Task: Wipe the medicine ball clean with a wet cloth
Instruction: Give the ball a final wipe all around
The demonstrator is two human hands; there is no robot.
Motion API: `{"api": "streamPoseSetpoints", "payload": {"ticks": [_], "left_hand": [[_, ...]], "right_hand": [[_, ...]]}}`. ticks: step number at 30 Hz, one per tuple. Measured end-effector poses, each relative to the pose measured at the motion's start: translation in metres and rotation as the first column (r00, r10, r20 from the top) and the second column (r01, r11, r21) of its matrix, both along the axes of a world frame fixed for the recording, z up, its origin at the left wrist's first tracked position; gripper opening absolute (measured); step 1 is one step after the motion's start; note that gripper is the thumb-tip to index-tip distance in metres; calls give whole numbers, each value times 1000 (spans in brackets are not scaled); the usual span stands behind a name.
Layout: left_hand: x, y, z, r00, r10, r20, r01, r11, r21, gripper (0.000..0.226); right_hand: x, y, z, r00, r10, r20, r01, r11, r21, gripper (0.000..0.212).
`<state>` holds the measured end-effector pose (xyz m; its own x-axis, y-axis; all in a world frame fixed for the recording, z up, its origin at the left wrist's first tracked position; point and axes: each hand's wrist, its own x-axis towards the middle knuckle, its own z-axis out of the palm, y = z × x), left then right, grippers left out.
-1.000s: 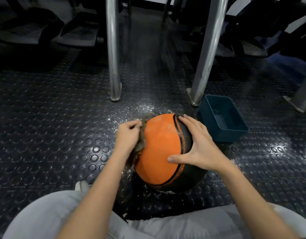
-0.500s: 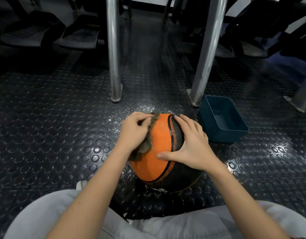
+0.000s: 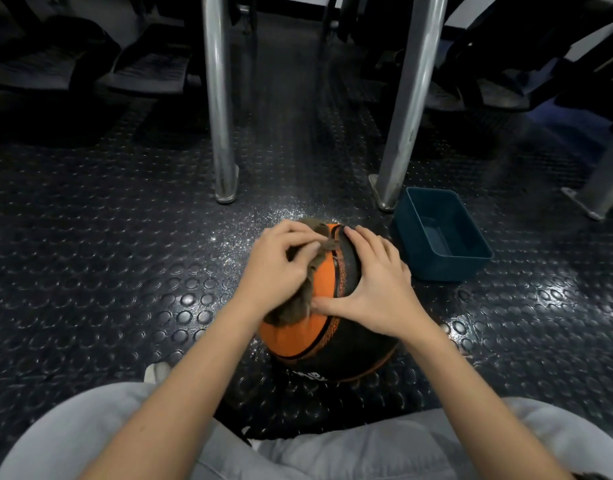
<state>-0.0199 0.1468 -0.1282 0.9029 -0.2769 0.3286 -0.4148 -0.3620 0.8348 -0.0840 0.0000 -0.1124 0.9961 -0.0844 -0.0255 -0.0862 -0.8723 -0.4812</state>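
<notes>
Brown cloth is gripped in the curled fingers of the left hand and pressed on the medicine ball (orange and black), which sits on the studded floor. Right hand lies flat on the ball, fingers straight. Just beside stands a blue tub.

A: Is any text, label, brand or number legible?

B: One marking only: white lettering on the black lower panel of the medicine ball, on the side facing the person.

A: What does it read?

B: Cannot be determined. The characters are small, blurred and partly cut off by the ball's curve. No other readable text is visible.
</notes>
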Motion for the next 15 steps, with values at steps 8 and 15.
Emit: {"api": "streamPoseSetpoints", "payload": {"ticks": [8,15], "left_hand": [[11,5,-2,977,68,-202,-85,993,-78,21],[-2,3,-1,996,-90,22,90,996,2,19]], "right_hand": [[0,-3,-3,999,-39,24,39,999,-1,128],[2,2,1,1000,-26,2,26,1000,-6,120]]}}
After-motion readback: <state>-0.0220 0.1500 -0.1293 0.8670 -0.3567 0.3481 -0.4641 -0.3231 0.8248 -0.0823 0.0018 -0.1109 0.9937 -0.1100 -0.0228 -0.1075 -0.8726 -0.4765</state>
